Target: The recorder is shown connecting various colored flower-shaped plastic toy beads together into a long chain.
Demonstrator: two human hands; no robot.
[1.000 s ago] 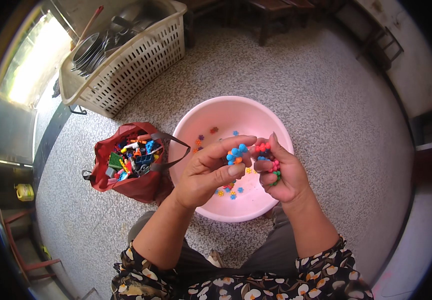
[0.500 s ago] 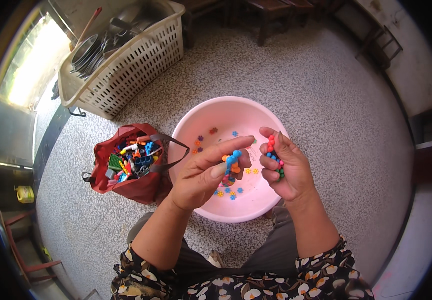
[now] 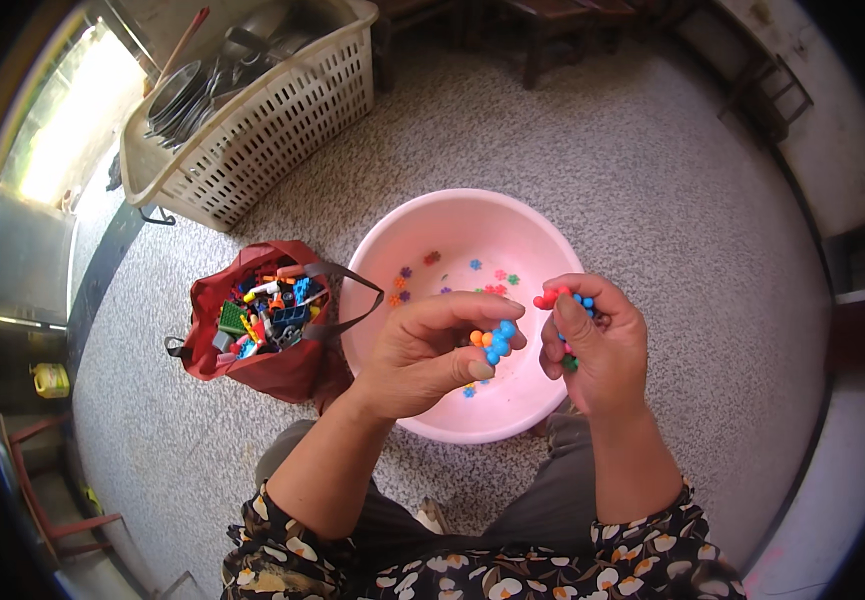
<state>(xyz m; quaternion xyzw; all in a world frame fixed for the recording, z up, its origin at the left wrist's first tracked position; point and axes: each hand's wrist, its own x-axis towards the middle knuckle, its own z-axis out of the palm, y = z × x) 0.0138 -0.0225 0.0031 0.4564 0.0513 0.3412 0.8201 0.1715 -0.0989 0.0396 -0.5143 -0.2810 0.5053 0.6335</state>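
Note:
Both hands are raised over a pink plastic basin (image 3: 457, 432). My left hand (image 3: 422, 345) closes on knobbly flower-shaped toy pieces (image 3: 500, 343), a blue one at the front and orange behind it. Pinched between thumb and fingers in my right hand (image 3: 600, 345) are more such pieces (image 3: 552, 298); red sits at the top, with blue, pink and green partly hidden by the fingers. The two held bunches stay apart. Inside the basin lie several small flower pieces (image 3: 475, 265) in blue, orange, purple, red, pink and green.
Left of the basin stands a red fabric bag (image 3: 252, 372) full of mixed plastic toys, its dark handle reaching the basin's rim. A white slotted basket (image 3: 262, 135) with pans is at the far left. Wooden stools (image 3: 552, 25) stand at the back. A yellow container (image 3: 50, 380) sits far left.
My left hand has turned, bringing the blue piece's flat face into view. The right hand has shifted slightly right, its thumb now across the red piece, which has tilted.

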